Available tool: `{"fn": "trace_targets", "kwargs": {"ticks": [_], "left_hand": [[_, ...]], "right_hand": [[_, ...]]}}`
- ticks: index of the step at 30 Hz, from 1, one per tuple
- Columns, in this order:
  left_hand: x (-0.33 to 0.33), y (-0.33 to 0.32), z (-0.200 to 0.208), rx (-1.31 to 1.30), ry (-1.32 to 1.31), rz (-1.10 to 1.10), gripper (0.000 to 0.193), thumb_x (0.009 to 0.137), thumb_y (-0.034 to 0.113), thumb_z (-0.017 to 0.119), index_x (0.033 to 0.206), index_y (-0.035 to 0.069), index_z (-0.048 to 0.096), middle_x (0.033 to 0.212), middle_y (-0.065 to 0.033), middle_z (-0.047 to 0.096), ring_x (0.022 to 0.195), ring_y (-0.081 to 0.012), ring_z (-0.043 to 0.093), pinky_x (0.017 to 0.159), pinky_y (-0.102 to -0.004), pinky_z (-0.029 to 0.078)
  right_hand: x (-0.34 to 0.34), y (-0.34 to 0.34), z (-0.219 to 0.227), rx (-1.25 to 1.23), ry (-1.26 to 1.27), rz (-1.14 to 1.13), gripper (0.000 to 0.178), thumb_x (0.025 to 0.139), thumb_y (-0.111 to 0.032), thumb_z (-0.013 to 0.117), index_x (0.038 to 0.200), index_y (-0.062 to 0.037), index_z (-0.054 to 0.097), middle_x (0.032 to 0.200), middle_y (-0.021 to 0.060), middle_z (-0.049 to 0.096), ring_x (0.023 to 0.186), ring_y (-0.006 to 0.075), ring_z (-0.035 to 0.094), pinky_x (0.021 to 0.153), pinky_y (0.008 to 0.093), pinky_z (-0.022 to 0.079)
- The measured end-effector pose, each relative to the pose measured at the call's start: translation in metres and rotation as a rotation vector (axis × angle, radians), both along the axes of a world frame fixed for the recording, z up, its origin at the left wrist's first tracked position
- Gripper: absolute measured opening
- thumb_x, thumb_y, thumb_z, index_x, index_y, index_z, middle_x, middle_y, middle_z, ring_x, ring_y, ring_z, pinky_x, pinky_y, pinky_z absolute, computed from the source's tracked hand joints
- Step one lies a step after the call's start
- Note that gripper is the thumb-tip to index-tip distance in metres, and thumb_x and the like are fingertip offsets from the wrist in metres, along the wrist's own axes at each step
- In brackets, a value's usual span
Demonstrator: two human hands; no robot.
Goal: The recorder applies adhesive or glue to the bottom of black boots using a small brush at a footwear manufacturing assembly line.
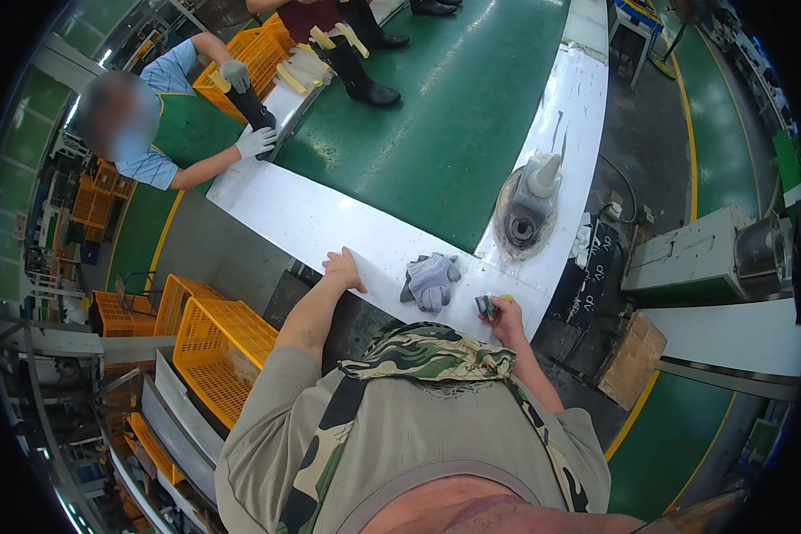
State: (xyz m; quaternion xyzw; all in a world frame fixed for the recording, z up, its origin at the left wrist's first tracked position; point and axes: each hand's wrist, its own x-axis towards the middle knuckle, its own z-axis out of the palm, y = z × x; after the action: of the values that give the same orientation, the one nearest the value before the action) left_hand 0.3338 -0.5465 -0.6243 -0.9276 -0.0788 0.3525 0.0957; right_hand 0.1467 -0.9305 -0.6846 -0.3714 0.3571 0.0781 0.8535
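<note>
Nearest to the lens is the wearer's olive shirt (436, 436), with a camouflage apron (427, 351) strapped over it and bunched up at the waist. From my distant seat I look past that to the biggest thing on view, the green belt (400, 169), stretching up and away, and along its near edge and right side bends a white ledge (320, 222), shining under the lights. Over on the far left I've got a co-worker (191, 125) in a green apron, gloved hands around a black boot (254, 109) at the ledge. Low on the left, a yellow crate (222, 356) stands beside the wearer's left arm. Up top, another tall boot (351, 73) stands upright on the belt. Across to the right, a pale bottle (543, 176) stands next to a dark cup (522, 229) on the ledge. Between the wearer's hands I see grey gloves (432, 283), lying crumpled. Now the hands: the left hand (345, 270) lies on the ledge, fingers loosely spread, gripping nothing that I can see. The right hand (509, 322) pinches a small dark object (487, 308), just right of the gloves; it's too small for me to name, and I can't tell whether it touches the ledge.
</note>
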Motion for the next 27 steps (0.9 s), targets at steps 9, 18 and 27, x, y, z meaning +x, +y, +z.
{"fn": "trace_targets", "kwargs": {"ticks": [9, 18, 27], "left_hand": [[0.0002, 0.0028, 0.0002, -0.014, 0.003, 0.006, 0.142, 0.053, 0.045, 0.097, 0.156, 0.003, 0.009, 0.146, -0.0323, 0.032, 0.130, -0.0483, 0.045, 0.105, -0.0467, 0.046], [0.0010, 0.0051, 0.0040, -0.051, 0.024, 0.026, 0.142, 0.054, 0.045, 0.097, 0.157, 0.003, 0.008, 0.151, -0.0362, 0.024, 0.135, -0.0533, 0.039, 0.107, -0.0484, 0.046], [0.0093, 0.0099, 0.0056, -0.036, 0.053, -0.044, 0.128, 0.057, 0.045, 0.095, 0.153, 0.002, 0.022, 0.145, -0.0328, 0.039, 0.130, -0.0446, 0.048, 0.103, -0.0445, 0.049]], "right_hand": [[0.0006, 0.0021, 0.0013, -0.004, 0.009, -0.003, 0.013, 0.086, -0.010, 0.066, 0.089, -0.0069, 0.054, 0.072, 0.0061, 0.061, 0.054, 0.0176, 0.058, 0.059, 0.0422, 0.060], [0.0000, 0.0037, 0.0004, 0.002, -0.005, -0.009, 0.013, 0.086, -0.009, 0.067, 0.089, -0.0062, 0.055, 0.075, 0.0070, 0.063, 0.055, 0.0182, 0.060, 0.058, 0.0415, 0.060], [-0.0008, 0.0037, -0.0040, 0.020, -0.009, -0.006, 0.013, 0.086, -0.009, 0.067, 0.089, -0.0067, 0.055, 0.078, 0.0076, 0.064, 0.059, 0.0197, 0.063, 0.057, 0.0422, 0.060]]}}
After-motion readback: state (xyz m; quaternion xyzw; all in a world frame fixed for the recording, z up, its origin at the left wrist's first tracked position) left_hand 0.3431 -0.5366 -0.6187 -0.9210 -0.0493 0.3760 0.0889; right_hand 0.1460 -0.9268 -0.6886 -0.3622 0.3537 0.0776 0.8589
